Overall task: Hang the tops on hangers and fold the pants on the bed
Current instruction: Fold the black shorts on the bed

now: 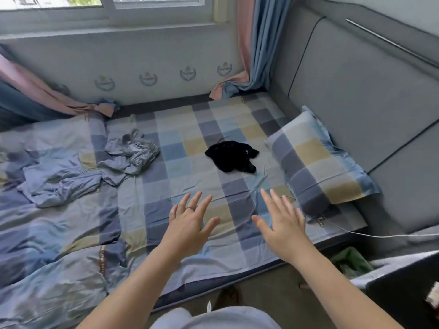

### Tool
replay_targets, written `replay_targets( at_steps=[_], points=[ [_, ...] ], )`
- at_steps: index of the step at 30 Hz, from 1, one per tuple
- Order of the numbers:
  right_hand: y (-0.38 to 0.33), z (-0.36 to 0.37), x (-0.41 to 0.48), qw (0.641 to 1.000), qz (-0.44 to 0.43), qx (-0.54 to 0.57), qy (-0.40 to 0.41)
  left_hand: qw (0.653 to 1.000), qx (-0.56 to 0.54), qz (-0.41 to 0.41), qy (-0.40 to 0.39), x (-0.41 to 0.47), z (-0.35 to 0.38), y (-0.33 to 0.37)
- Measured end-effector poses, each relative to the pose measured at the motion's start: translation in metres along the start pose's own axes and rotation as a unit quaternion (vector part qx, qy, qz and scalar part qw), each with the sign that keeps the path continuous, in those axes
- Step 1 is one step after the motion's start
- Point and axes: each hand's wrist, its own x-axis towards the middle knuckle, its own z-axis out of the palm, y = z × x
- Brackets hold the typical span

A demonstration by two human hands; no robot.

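A crumpled black garment [231, 156] lies on the checked bed sheet [190, 167], right of centre. A crumpled grey-blue garment [129, 154] lies to its left, and a second light blue crumpled piece [59, 180] lies further left. My left hand [190, 224] and my right hand [281, 225] hover over the near part of the bed with fingers spread and straight. Both hold nothing and are short of the black garment. No hangers are in view.
A checked pillow [320, 160] leans at the grey padded headboard [356, 91] on the right. A rumpled duvet [47, 233] covers the bed's left side. A white cable [370, 235] runs off the right edge. Curtains [254, 48] hang by the window.
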Motion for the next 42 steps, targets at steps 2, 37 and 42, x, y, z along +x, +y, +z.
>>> replay_targets(
  at_steps=[2, 37, 42],
  points=[
    [0.008, -0.005, 0.023, 1.0, 0.007, 0.002, -0.012, 1.0, 0.001, -0.001, -0.006, 0.026, -0.001, 0.002],
    [0.287, 0.33, 0.662, 0.986, 0.149, 0.018, 0.073, 0.97, 0.112, 0.217, 0.011, 0.698, 0.345, -0.115],
    [0.316, 0.363, 0.702, 0.968, 0.138, 0.0, 0.211, 0.988, 0.046, 0.135, 0.066, 0.75, 0.384, -0.109]
  ],
)
